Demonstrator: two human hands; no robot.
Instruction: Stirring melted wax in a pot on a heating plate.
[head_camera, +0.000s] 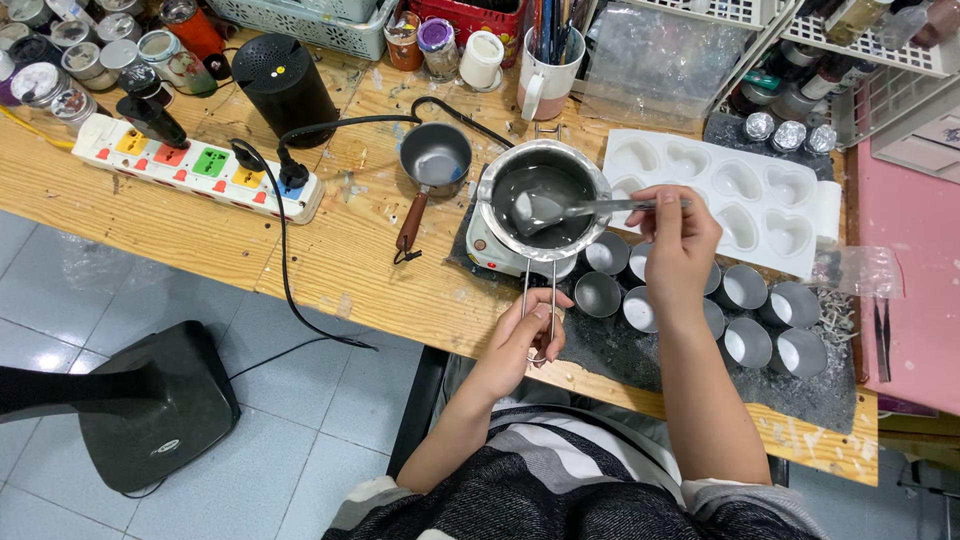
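The steel melting pot (543, 200) is seated on a small white electric warmer (490, 250) at the middle of the wooden worktop (340, 260), with clear melted wax showing inside it. Its long wire handle (538, 300) is pinched in the grip of the left hand (520, 335), fingers closed around it near the worktop's front edge. A metal spoon (560, 207) is held by its stem in the closed grip of the right hand (678, 240), and its bowl is dipped into the liquid.

For the stirring to be done well, the handle should be kept firmly pinned so the pot is not twisted off the warmer. The spoon is best moved slowly and kept low, so that no hot wax is splashed over the rim or onto the knuckles. The empty round tins (745, 340) stand just beside the pot, partly under the right wrist, and could be knocked by a careless forearm. The white heart-shaped mould (760, 190) lies behind them, and the small saucepan (433, 160) sits to the left, both apart from the pot.
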